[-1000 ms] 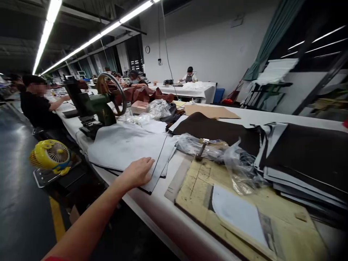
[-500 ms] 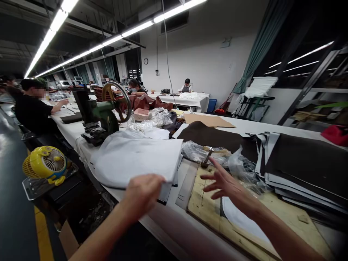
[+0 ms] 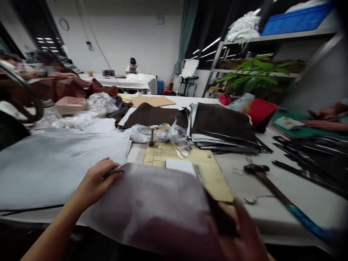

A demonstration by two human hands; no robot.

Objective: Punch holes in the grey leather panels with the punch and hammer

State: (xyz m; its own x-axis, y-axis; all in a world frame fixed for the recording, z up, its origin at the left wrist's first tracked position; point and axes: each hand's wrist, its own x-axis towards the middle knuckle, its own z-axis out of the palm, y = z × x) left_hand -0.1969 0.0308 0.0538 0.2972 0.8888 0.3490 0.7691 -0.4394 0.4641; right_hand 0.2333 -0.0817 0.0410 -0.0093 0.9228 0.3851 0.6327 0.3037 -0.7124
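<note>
Sheet [image 3: 163, 195] now raised; left hand [image 3: 98, 180] grips it, right hand [image 3: 239, 228] apparently too.

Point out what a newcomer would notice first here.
Probably the big greyish sheet in the foreground, its upper left corner pinched by the left hand, with the blurred right hand at its right side. Next, the hammer lying on the table at the right, its handle end bright blue. Beyond that, the leafy green plant and the blue bin on the shelf's top stand out at upper right.
</note>
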